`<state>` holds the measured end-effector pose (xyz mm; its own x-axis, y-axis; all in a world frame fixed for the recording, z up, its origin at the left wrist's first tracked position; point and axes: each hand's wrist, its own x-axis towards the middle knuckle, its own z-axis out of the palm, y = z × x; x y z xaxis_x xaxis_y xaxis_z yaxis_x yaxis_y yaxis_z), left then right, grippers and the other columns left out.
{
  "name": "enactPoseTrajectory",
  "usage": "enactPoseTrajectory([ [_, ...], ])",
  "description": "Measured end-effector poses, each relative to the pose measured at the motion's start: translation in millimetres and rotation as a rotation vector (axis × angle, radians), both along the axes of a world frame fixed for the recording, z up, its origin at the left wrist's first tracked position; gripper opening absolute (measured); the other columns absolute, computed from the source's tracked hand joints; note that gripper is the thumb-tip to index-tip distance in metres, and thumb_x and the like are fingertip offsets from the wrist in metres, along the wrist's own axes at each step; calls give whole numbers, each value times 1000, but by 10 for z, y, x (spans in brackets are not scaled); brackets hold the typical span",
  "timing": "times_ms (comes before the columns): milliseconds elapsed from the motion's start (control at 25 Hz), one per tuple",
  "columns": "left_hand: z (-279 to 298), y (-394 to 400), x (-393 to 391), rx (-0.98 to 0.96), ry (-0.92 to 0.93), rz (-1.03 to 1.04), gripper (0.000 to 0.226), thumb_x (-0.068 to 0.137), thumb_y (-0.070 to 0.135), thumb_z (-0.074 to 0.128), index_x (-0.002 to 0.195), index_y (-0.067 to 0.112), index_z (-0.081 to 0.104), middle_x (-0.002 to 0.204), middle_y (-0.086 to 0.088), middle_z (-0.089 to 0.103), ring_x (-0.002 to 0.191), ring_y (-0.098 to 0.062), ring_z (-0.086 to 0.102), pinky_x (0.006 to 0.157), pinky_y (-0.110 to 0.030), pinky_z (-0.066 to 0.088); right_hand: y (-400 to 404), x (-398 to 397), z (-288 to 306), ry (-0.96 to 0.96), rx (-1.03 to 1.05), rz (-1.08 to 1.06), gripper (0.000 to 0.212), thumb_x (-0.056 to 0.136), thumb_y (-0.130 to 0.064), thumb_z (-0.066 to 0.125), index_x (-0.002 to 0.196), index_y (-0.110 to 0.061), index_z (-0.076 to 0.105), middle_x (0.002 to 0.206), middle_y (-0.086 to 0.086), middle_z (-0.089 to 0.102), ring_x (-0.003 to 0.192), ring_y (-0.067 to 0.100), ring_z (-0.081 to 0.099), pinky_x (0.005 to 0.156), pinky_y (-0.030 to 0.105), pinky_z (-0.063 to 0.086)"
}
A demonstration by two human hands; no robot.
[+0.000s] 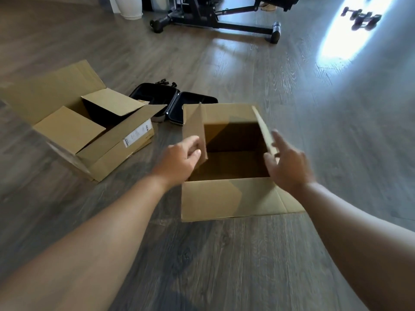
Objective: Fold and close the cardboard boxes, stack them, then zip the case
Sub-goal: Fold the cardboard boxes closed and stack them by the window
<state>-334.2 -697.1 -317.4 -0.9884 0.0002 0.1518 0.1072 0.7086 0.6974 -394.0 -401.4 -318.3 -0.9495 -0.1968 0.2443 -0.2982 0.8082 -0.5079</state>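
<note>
An open cardboard box [226, 198] stands on the floor right in front of me, its near flap lying outward and its inside empty. My left hand [179, 159] grips the box's left side flap, which stands almost upright. My right hand [285, 163] is at the right side flap with fingers spread and straight, touching its edge. A second, wider cardboard box [107, 153] sits to the left with all its flaps open. Behind the two boxes lies a black zip case [177, 102], opened flat in two halves.
Grey wood-look floor [224, 254] all around. A black exercise machine frame [222, 21] stands at the back. Small dumbbells [361, 17] lie at the far right in a bright patch of sunlight. A white vase base [130, 7] stands at the back left.
</note>
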Motion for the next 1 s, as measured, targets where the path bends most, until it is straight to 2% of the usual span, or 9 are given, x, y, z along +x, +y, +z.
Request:
enactPoseTrajectory([
  [120,-244,-45,82,-139,-202,-72,47,102,7,42,145,22,49,149,3,49,136,-19,46,106,-31,42,81,66,-194,-200,96,54,45,103,-36,50,147,-26,50,129,0,69,111,24,65,95,41,50],
  [200,-354,-132,141,-242,-295,-82,63,93,-8,41,146,25,47,156,9,39,144,-19,32,117,-41,32,236,37,-295,-287,138,-16,38,101,-21,48,135,-30,63,129,3,69,115,28,61,95,41,47],
  [280,-421,-216,198,-342,-307,-89,76,87,-14,44,149,30,43,159,14,32,147,-21,25,117,-50,30,388,-11,-333,-366,133,-83,51,94,-5,45,126,-38,68,135,-6,65,116,26,59,93,39,48],
  [520,-515,-294,226,-338,-242,-135,64,95,3,55,151,31,40,159,14,30,144,-20,28,117,-50,31,661,-58,-368,-415,130,12,65,92,5,44,128,-44,67,142,-30,52,126,15,55,95,27,43],
  [640,-550,-356,240,-288,-267,-137,60,97,10,57,151,31,39,159,18,28,142,-16,28,119,-44,27,746,-69,-411,-508,-176,23,54,96,8,50,119,-34,74,137,-26,59,119,8,63,102,26,49],
  [720,-547,-408,273,-264,-256,-163,56,98,20,60,150,34,41,157,22,29,141,-11,28,118,-41,28,793,-59,-408,-619,-414,16,41,94,8,60,111,-25,78,131,-19,66,110,6,68,84,18,55],
  [800,-479,-424,315,-121,-262,-178,41,99,32,58,135,52,53,142,39,40,129,7,39,108,-19,36,818,-54,-403,-645,-450,8,20,91,-6,71,102,-20,80,112,-12,75,94,5,71,70,19,54],
  [880,-389,-399,313,70,-284,-108,25,102,39,52,105,59,66,114,39,59,109,11,55,85,-6,46,763,-49,-398,-566,-378,-49,9,90,-24,76,97,-22,81,91,-11,78,78,2,69,74,28,55],
  [1000,-411,-356,189,89,-268,71,27,101,47,48,96,33,71,95,17,72,96,-8,67,81,-35,56,532,-81,-385,-447,-387,-155,11,92,-29,74,102,-30,78,99,-14,77,95,8,71,92,43,57],
])
